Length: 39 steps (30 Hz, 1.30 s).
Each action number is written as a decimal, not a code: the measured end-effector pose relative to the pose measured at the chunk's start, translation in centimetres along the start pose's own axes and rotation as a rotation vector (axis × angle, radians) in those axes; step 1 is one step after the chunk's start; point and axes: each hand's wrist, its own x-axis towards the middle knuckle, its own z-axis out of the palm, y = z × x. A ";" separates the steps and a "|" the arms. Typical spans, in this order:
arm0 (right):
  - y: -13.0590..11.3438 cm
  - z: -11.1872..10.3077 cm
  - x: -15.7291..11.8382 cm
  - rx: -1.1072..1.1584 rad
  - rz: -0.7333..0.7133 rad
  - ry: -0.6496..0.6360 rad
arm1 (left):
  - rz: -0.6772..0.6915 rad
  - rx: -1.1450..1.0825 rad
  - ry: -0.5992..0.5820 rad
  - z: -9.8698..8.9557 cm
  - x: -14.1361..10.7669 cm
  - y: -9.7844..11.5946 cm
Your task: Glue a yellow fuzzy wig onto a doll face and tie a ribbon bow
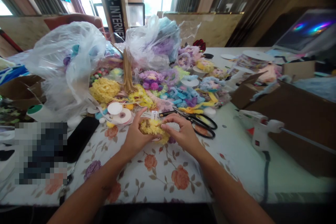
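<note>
A fluffy yellow piece (153, 126) is between my hands, low over the flowered cloth. My left hand (136, 131) is wrapped round its left side, thumb below and index finger raised. At its upper right, my right hand (180, 129) has thumb and index finger pinched together; whatever is between the fingertips is too small to make out. Black-handled scissors (203, 122) lie just right of my right hand. Behind the yellow piece stands a small white tag (154, 114).
Ribbon spools (123, 115), a yellow fluffy ball (105, 90) and colourful trimmings are heaped behind my hands, with plastic bags (70, 59) beyond. A black phone (82, 140) lies left. At right are a white glue gun (258, 129) and a cardboard box (296, 122).
</note>
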 end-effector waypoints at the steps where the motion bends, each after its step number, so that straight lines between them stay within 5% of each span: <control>1: 0.1 0.0 0.0 -0.010 -0.007 -0.006 | 0.016 0.004 0.002 0.0 0.0 0.0; 11: 1.0 0.9 -0.1 -0.016 -0.102 0.017 | 0.085 0.049 0.009 0.2 0.0 -0.4; 39: 1.3 2.3 -0.2 0.019 -0.016 0.074 | -0.103 -0.076 0.050 0.4 -0.4 0.3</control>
